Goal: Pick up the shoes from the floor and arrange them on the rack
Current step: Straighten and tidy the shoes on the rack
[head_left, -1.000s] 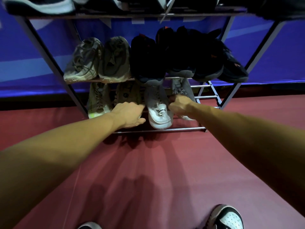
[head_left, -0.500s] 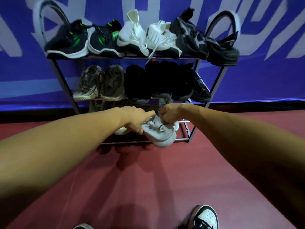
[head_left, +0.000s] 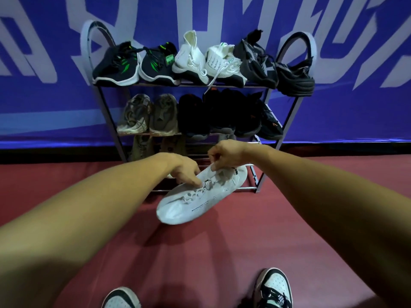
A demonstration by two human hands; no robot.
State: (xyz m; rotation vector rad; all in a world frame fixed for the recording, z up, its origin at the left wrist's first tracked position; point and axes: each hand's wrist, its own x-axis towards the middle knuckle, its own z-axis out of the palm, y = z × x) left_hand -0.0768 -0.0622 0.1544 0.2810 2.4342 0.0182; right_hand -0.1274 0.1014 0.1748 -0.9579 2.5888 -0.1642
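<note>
Dark red flooring fills the foreground, and two black-and-white sneakers worn by the person are seen at the bottom edge. Both bare forearms are stretched forward over the floor.

A white shoe is held between the hands just in front of the rack's lowest tier, with its toe pointed back toward the viewer and down to the left. It appears to be lifted clear of the floor, though this cannot be confirmed from the angle. The left hand is curled, and the laces near the shoe's middle are pinched by its fingertips. The right hand is closed on the collar at the heel end.

Beyond the hands, a metal rack with three tiers is set against the wall. On the dim bottom tier an olive pair is placed at the left. On the middle tier a grey-beige pair is lined up at the left, and several black shoes are packed beside it. On the top tier a black pair with green marks, a white high-top pair and a dark grey pair are arranged from left to right, the last shoe overhanging the right end.

Behind the rack, a blue banner with large pale lettering is hung.
</note>
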